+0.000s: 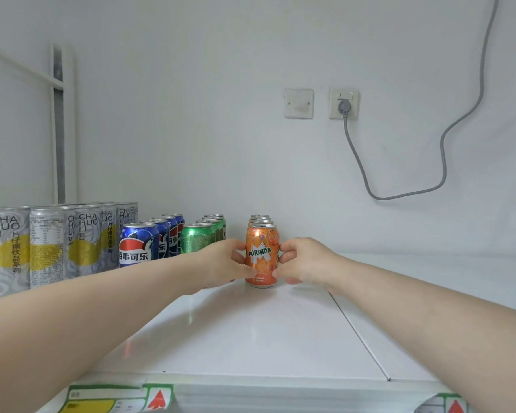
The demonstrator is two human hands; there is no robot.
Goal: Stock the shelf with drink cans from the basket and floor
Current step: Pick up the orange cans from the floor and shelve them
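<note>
Seen from a head-worn camera, two bare forearms reached forward over a white shelf (251,332) set against a white wall. The left hand (221,262) and the right hand (303,262) both grasped one orange Mirinda can (262,257), fingers pressed to its left and right sides. The can stood upright on the shelf, at the front of a single-file row of orange cans (260,219) running back toward the wall.

To the left of that row, a little apart, stood a row of green cans (201,237), then a row of blue Pepsi cans (143,244) with Chinese lettering. Farthest left was a block of tall, slim silver-and-yellow cans (46,244) printed with "CHA HUO LI". All the cans stood upright. The right part of the shelf was bare.

On the wall behind, above and to the right of the cans, were a blank cover plate (298,103) and a socket (343,103) with a grey plug in it; its grey cable (443,150) looped down and then up out of the top right corner. Green, yellow and red price labels (119,399) lined the front edge of the shelf.
</note>
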